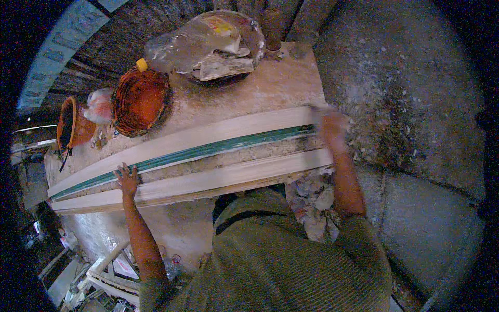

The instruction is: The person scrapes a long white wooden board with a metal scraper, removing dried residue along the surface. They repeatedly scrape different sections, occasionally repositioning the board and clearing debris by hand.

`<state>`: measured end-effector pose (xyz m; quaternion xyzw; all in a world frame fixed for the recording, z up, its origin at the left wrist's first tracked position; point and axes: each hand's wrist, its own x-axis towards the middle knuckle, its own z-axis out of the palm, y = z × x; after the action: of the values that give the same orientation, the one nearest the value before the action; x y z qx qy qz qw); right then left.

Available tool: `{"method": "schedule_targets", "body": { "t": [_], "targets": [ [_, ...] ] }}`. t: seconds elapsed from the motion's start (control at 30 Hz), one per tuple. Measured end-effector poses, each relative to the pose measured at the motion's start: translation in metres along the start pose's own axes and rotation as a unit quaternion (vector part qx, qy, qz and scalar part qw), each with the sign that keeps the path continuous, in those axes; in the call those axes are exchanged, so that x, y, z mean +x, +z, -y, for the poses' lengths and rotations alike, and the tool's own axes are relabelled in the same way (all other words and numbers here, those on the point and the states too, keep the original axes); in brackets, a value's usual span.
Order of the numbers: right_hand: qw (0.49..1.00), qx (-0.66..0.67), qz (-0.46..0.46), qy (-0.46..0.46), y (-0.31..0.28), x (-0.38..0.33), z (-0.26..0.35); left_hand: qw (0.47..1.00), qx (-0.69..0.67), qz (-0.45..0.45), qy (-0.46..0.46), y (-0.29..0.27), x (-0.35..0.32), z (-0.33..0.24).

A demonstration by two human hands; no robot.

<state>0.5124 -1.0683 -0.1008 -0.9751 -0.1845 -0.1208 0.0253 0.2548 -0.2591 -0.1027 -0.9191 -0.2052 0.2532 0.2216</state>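
Boards, long, pale and edged with a green strip, lie lengthwise along the desk near its front edge. The left hand presses flat on them, fingers spread; the right hand is blurred at their right end, so its grip cannot be told. With that end reaching the desk's right edge, a hard push could slide the boards off or pinch fingers. At the back edge a crumpled clear plastic bottle with a yellow cap and yellow label lies beside an orange woven basket.
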Motion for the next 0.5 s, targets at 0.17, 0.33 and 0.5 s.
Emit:
{"method": "schedule_targets", "body": {
  "t": [0.17,0.33,0.5],
  "targets": [
    [0.976,0.012,0.159,0.147,-0.113,0.011,-0.169,1.0,-0.013,0.0,-0.017,-0.003,0.009,0.001],
    [0.963,0.207,0.092,0.147,-0.13,0.031,-0.087,0.999,0.024,-0.049,0.005,-0.016,0.004,-0.044],
    [0.801,0.448,0.01,0.398,-0.074,-0.001,-0.024,0.934,-0.292,-0.2,0.05,-0.063,-0.045,-0.147]
  ]
}}
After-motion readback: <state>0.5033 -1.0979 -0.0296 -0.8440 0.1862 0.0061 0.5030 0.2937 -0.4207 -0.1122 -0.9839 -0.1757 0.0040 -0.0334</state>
